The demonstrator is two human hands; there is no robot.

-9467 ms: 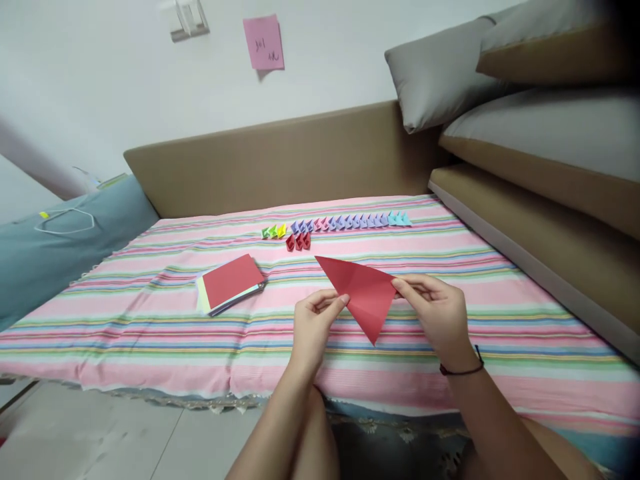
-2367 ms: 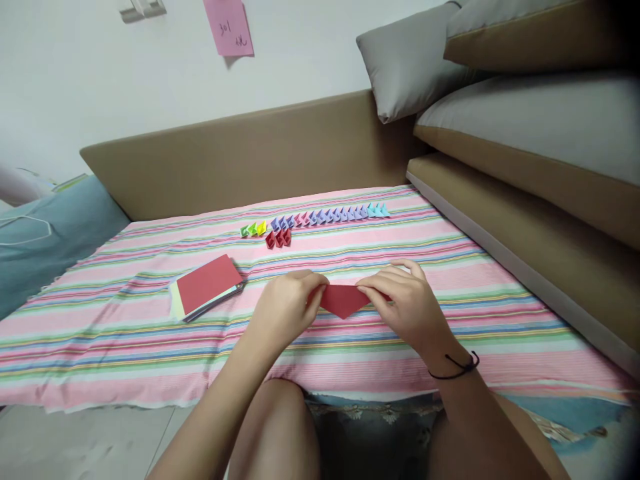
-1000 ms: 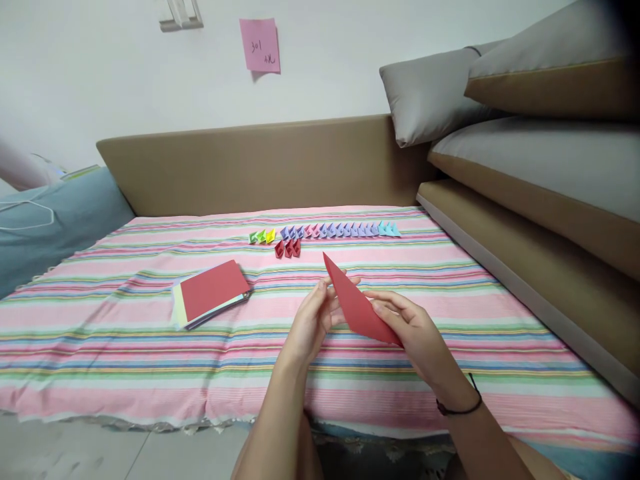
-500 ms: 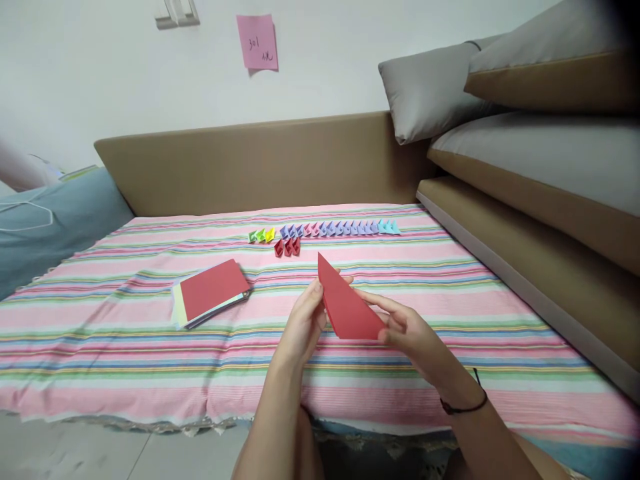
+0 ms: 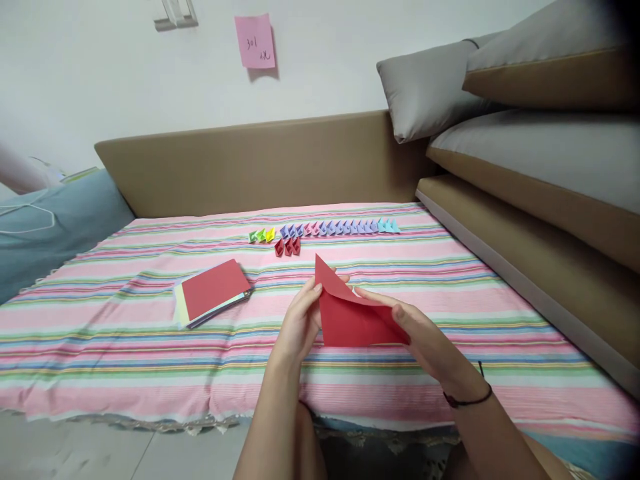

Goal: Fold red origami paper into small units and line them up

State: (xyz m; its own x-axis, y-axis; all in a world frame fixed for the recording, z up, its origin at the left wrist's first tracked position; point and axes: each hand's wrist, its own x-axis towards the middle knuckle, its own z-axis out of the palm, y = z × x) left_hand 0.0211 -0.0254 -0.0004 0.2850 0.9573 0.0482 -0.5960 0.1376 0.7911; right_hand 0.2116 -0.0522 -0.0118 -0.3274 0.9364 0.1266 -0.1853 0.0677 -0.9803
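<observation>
A folded red paper [image 5: 350,317] is held in the air above the striped bed cover [image 5: 125,333], its flaps spread apart. My left hand [image 5: 300,320] pinches its left edge. My right hand [image 5: 417,327] grips its right side, thumb on the front. A stack of coloured paper sheets [image 5: 213,301] with a red sheet on top lies to the left. Farther back stands a row of small folded paper pieces [image 5: 325,229] in green, yellow, purple, pink and blue, with three red folded pieces [image 5: 287,247] in front of it.
A brown padded backrest [image 5: 260,160] runs behind the cover. Grey and brown cushions [image 5: 525,133] are stacked at the right. A blue pillow [image 5: 55,220] lies at the left. A pink note [image 5: 255,41] hangs on the wall. Grey floor [image 5: 100,453] shows below.
The red paper, a flat triangle half a second ago, has been opened out between both hands. Earlier it was pressed down on the cover, then lifted.
</observation>
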